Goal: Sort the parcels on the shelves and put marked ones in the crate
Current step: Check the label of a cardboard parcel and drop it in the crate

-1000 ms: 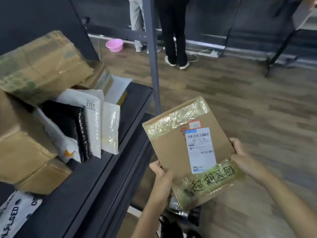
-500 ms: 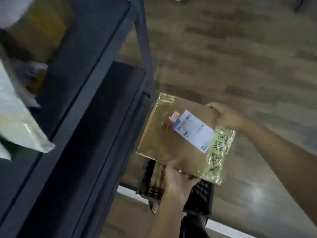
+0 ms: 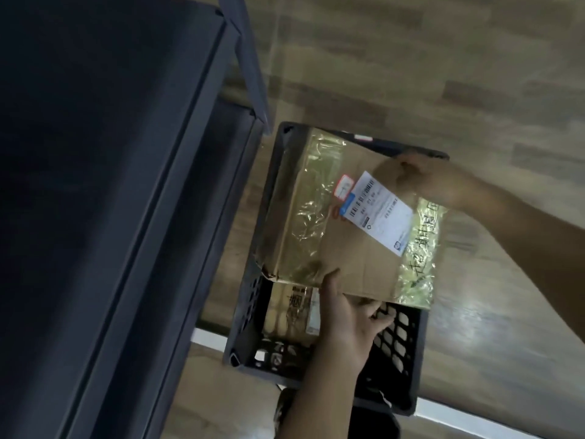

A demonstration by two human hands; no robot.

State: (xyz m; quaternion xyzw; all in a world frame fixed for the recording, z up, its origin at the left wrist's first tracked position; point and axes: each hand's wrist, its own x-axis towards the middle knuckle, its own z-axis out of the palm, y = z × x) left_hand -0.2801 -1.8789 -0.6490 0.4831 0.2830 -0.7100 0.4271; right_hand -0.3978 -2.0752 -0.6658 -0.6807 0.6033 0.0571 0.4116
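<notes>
- Cardboard parcel held flat between left hand at its near edge and right hand at the far edge
- Black crate directly below, dark shelf beside

Our left hand reaches up from the bottom of the view, forearm bare, palm turned away from us. Its thumb lies on top of the near edge of the parcel and its fingers curl beneath. Our right hand comes in from the right on a long bare forearm, gripping the far edge with fingers wrapped over it. Both arms are extended downward, wrists roughly straight.
</notes>
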